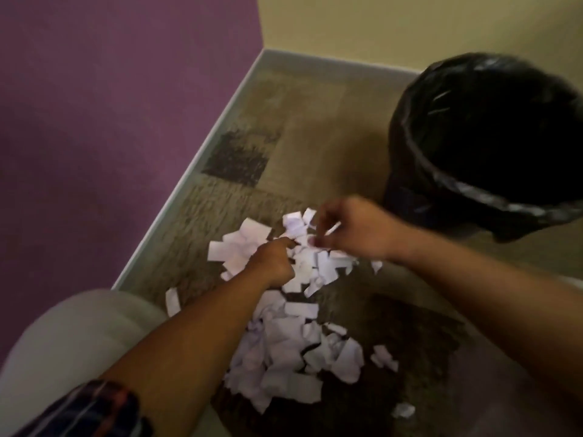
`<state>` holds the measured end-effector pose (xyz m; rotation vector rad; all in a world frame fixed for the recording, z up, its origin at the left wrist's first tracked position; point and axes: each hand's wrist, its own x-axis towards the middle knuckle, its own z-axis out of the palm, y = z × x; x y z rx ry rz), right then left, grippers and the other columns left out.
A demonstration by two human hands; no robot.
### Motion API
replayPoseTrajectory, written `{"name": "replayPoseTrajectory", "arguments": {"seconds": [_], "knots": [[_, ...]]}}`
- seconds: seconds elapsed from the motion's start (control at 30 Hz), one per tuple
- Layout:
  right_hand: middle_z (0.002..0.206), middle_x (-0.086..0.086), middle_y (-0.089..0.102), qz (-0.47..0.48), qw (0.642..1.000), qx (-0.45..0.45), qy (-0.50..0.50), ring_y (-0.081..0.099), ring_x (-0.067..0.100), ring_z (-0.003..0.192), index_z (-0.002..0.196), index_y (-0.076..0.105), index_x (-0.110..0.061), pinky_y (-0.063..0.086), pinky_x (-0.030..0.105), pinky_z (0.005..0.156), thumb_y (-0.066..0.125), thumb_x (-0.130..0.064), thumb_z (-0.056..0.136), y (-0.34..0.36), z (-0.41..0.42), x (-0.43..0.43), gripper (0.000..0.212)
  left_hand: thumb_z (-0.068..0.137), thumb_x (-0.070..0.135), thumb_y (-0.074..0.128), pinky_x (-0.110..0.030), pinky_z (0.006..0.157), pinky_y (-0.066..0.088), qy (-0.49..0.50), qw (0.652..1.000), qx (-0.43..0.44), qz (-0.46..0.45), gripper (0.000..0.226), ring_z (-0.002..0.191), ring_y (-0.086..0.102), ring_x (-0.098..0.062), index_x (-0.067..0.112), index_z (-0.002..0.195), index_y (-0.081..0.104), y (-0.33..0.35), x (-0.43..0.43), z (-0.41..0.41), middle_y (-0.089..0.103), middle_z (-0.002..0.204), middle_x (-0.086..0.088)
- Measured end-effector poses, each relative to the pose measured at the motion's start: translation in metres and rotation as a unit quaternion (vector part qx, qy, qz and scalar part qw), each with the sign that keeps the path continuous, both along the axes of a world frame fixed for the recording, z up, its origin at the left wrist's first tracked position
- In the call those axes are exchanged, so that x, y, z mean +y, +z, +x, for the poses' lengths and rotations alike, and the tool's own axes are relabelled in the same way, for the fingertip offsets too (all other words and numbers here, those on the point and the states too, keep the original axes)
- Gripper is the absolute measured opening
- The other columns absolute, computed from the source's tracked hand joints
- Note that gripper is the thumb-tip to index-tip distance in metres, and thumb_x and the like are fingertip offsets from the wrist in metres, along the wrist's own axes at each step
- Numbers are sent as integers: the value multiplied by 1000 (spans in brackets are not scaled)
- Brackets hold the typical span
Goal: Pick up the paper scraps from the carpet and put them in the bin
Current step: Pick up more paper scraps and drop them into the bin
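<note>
Both hands work the far end of the scraps (284, 345) heaped on the carpet (318, 146): left hand (273, 263) curled nearly closed, knuckles down in the paper, though whether it grips any I cannot tell; right hand (350, 230) pinching a few pieces between fingertips, probably gathering a handful for the bin (492, 146) just beyond, mouth open

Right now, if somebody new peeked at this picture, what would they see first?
Probably the big heap of white paper scraps spread over the carpet in the middle. Both hands are down in its far end: the left hand digging in, the right hand pinching a scrap. Next comes the bin with its shiny black bag, standing at the upper right, close beside the heap.
</note>
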<state>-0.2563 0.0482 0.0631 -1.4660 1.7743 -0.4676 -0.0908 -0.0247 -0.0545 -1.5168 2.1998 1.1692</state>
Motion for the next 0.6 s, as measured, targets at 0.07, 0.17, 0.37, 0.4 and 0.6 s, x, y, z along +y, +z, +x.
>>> {"name": "replayPoseTrajectory", "arguments": {"seconds": [0.07, 0.17, 0.37, 0.4, 0.6], "knots": [[111, 6, 68, 71, 992, 54, 86, 62, 4, 94, 112, 65, -14, 40, 14, 72, 77, -36, 78, -46, 37, 13, 42, 75, 17, 74, -43, 101, 46, -22, 999, -42, -17, 63, 121, 53, -30, 24, 134, 50, -15, -1, 19, 54, 135, -11], [130, 7, 53, 133, 974, 125, 137, 57, 26, 115, 136, 47, -22, 47, 27, 90, 79, -49, 69, -107, 77, 33, 78, 74, 24, 75, -51, 111, 33, -101, 978, -172, -65, 82, 141, 27, -34, 29, 144, 34, -28, -4, 36, 27, 152, -11], [163, -2, -8, 153, 950, 199, 184, 5, 45, 145, 150, 6, -41, 40, 63, 100, 80, -62, 59, -170, 121, 66, 120, 76, 14, 74, -58, 117, 15, -48, 979, -198, -24, 111, 147, -16, -35, 40, 152, -3, -45, -2, 51, -20, 159, -6], [162, -3, -14, 144, 948, 209, 191, 0, 46, 146, 150, 3, -43, 39, 66, 100, 80, -62, 58, -174, 125, 69, 121, 74, 14, 77, -58, 116, 17, -50, 977, -206, -21, 116, 147, -17, -36, 40, 151, -5, -48, -1, 54, -21, 159, -7], [162, 3, -14, 105, 931, 261, 235, 6, 47, 144, 149, 7, -42, 38, 63, 97, 80, -55, 65, -187, 136, 72, 112, 79, 5, 68, -52, 117, 22, -45, 980, -194, -8, 105, 146, -16, -39, 38, 153, 2, -68, 6, 74, -19, 159, -8]]}}
